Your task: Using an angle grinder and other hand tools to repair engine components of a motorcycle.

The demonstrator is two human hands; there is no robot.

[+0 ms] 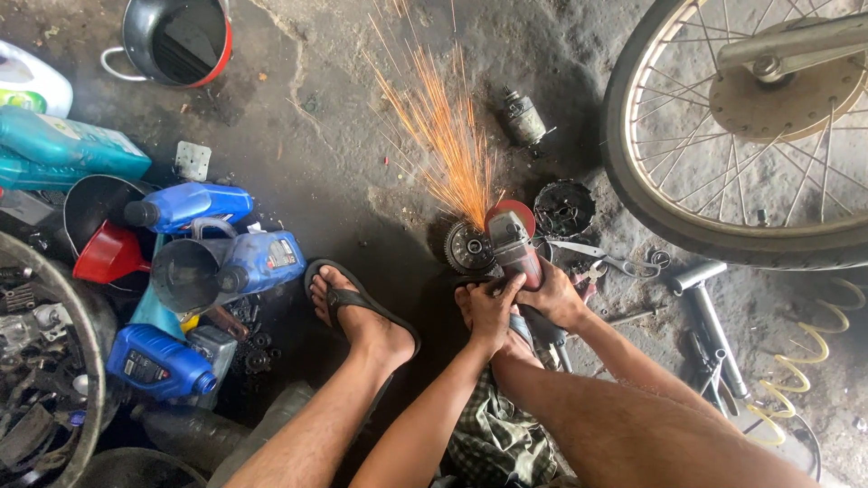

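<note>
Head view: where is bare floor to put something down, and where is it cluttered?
Bare: the concrete between the red-rimmed pot and spark stream. Crowded: blue oil bottles and funnels at left; tools beside the wheel, around both hands on the angle grinder.

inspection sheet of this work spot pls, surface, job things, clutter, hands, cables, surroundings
surface: stained, cracked concrete floor.
job's things: angle grinder on a round toothed metal part; orange sparks fly away from the person.
clutter: blue oil bottles, red funnel, grey funnel, pliers, small motor, round black housing.
grips: left hand and right hand both closed on the grinder body.
cables: coiled yellow hose at right; grinder cord not seen.
surroundings: spoked motorcycle wheel, red-rimmed pot, sandalled foot beside the work.
</note>
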